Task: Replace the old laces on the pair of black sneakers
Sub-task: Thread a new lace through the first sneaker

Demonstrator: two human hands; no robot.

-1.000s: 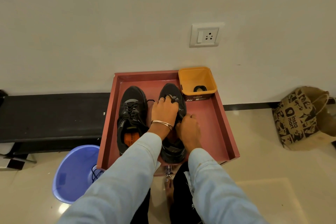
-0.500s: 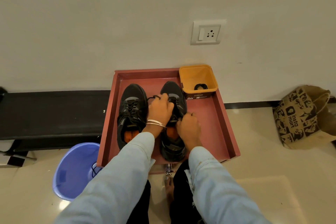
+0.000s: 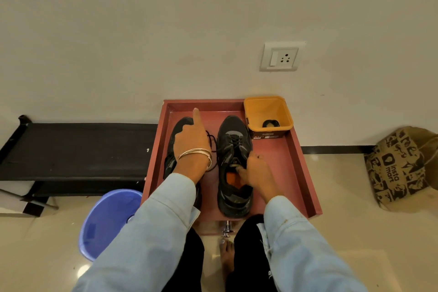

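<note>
Since 0.5 s ago, left hand (image 3: 192,142) has lifted off the right sneaker (image 3: 234,166) and moved over the left sneaker (image 3: 180,130), dragging a black lace (image 3: 211,142) w/ it; the lace now runs slack across the gap btwn the two shoes. Index finger sticks straight up toward the wall, other fingers are curled; the lace seems caught in them, though the exact grip is hidden behind the back of the hand. Thin bangles (image 3: 196,153) sit at that wrist.

Right hand (image 3: 254,170) is at the right sneaker's collar, fingertips pinching the tongue/edge by the orange insole (image 3: 231,179). That shoe still has lacing across its upper part.

Both sneakers lie side by side, toes to the wall, in a reddish tray (image 3: 294,173). Yellow tub (image 3: 267,112) sits in the tray's far-right corner w/ a small black coil (image 3: 271,123) inside, prob. a lace, can't confirm.

Rest: purple bin (image 3: 106,220) on the floor left of the tray, black bench (image 3: 78,149) along the wall, printed paper bag (image 3: 400,168) at right, wall socket (image 3: 282,57) above. Light-blue sleeves, a bare foot (image 3: 227,256) below the tray.
</note>
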